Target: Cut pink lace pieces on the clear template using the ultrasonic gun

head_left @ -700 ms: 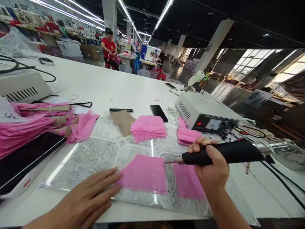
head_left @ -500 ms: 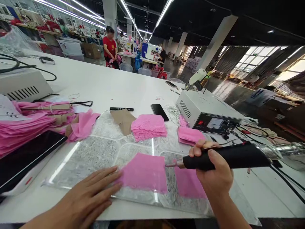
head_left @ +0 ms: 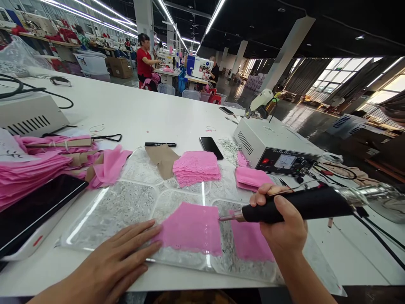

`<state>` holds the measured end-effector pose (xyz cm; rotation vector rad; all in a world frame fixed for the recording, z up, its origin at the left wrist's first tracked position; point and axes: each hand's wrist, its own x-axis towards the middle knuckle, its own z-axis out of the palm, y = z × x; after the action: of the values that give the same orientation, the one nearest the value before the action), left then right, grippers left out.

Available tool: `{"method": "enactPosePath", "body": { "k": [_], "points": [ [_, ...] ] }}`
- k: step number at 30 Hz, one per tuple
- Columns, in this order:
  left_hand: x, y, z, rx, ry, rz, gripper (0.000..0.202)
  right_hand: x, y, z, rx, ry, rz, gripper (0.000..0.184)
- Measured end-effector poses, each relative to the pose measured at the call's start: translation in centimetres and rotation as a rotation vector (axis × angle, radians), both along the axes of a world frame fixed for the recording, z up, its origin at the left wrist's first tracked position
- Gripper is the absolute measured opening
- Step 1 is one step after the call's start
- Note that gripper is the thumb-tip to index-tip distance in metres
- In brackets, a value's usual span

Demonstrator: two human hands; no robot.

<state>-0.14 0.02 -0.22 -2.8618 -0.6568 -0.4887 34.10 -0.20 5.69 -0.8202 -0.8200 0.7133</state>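
Note:
My left hand point(head_left: 118, 257) lies flat with fingers stretched, its fingertips on the left edge of a pink fabric piece point(head_left: 191, 230). My right hand point(head_left: 284, 226) is wrapped round a thick black-handled power tool point(head_left: 297, 205) with a narrow metal tip and a cable behind. The tip is at the upper right edge of that pink piece; whether it touches is hard to tell. A second pink piece point(head_left: 249, 240) lies to the right, partly behind my right hand. Both pieces rest on a clear, glossy sheet over a marbled grey mat point(head_left: 107, 215).
Beyond the pieces stand a pink fabric stack point(head_left: 196, 166), brown card point(head_left: 163, 160), a marker point(head_left: 160, 144) and a phone point(head_left: 211, 147). A grey control box point(head_left: 275, 143) with cables is at right. Pink bundles point(head_left: 41, 169) and a tablet-like device point(head_left: 41, 211) lie left.
My hands and the tool stay almost where they were, and the view shifts slightly. In the background, the person in the red shirt has stretched an arm out toward a table.

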Motion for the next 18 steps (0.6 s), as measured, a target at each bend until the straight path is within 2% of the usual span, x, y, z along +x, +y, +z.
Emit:
{"method": "enactPosePath", "body": {
  "k": [10, 18],
  "points": [
    [0.6, 0.0, 0.8, 0.009, -0.026, -0.006, 0.046, 0.1, -1.5, -0.2, -0.016, -0.029, 0.057, 0.011],
    [-0.1, 0.3, 0.1, -0.041, -0.013, 0.0, 0.049, 0.4, -1.2, 0.0, -0.019, 0.002, 0.042, 0.011]
  ]
}}
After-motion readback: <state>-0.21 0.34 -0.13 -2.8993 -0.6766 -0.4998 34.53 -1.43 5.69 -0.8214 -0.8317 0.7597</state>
